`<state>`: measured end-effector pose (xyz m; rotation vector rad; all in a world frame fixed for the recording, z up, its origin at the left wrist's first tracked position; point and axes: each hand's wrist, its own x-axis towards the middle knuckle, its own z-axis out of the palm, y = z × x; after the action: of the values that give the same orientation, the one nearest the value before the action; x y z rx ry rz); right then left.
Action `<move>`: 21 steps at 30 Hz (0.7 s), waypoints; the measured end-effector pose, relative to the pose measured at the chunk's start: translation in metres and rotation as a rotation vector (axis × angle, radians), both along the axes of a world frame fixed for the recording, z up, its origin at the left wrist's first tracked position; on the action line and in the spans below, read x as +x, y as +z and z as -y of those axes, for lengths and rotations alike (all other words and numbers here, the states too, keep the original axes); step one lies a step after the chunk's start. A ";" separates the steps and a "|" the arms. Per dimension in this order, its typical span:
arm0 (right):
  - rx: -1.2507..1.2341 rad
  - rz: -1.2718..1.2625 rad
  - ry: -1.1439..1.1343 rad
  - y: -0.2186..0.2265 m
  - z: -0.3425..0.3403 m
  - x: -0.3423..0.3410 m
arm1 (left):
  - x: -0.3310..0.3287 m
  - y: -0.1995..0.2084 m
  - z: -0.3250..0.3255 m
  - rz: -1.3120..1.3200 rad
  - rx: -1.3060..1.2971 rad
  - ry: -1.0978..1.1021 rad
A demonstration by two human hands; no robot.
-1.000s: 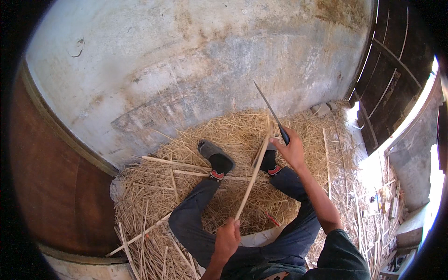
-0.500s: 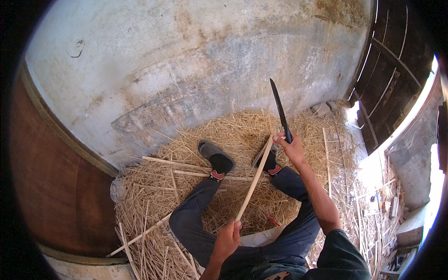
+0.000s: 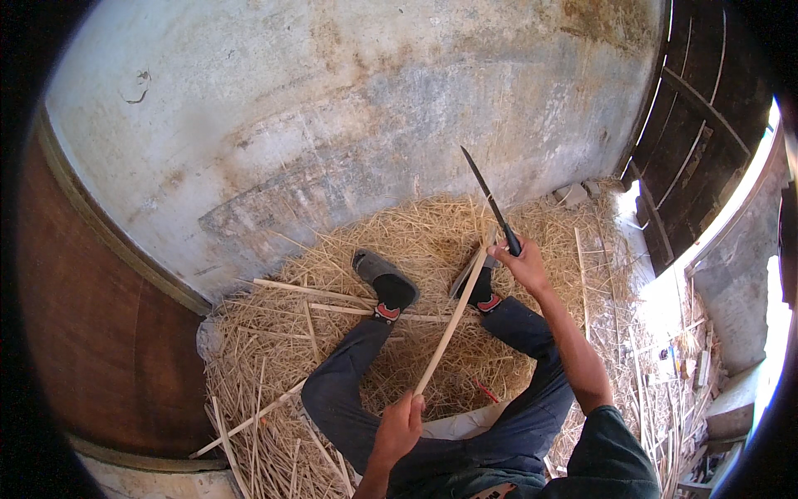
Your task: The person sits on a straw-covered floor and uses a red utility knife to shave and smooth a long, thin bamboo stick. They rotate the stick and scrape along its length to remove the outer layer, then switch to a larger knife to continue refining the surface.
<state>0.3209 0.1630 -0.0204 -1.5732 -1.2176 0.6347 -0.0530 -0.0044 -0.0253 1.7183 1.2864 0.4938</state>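
A long pale strip of wood or bamboo (image 3: 454, 323) slants upward between my legs. My left hand (image 3: 402, 424) is closed around its lower end, close to my lap. At the strip's upper end is my right hand (image 3: 525, 266), gripping the black handle of a long, narrow, dark-bladed knife (image 3: 484, 185). The blade points up and to the left, toward the wall, and the handle crosses close beside the strip. My right thumb and fingertips appear to touch the strip's top; the exact contact is too small to tell.
Straw-like shavings (image 3: 432, 224) cover the floor around my shoes. Loose pale strips (image 3: 278, 407) lie at the left, and more lie at the right. A stained wall (image 3: 332, 141) rises ahead, a brown panel (image 3: 116, 333) stands left, and a dark plank door (image 3: 690, 125) is at far right.
The knife's blade has tilted further left as my right hand turned. My left hand and the strip's lower end have shifted slightly left.
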 end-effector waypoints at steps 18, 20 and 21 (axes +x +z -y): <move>0.268 0.228 -0.099 0.042 0.048 0.009 | -0.007 -0.020 -0.006 0.197 -0.117 0.096; 0.179 0.305 0.000 0.052 0.068 0.002 | -0.007 -0.027 -0.008 0.215 -0.080 0.150; 0.129 0.368 0.018 0.055 0.079 0.000 | -0.006 -0.030 -0.008 0.226 -0.062 0.171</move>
<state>0.3208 0.0842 0.0342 -1.6152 -1.5121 0.2756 -0.0588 0.0035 -0.0552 1.4623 1.2756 0.7183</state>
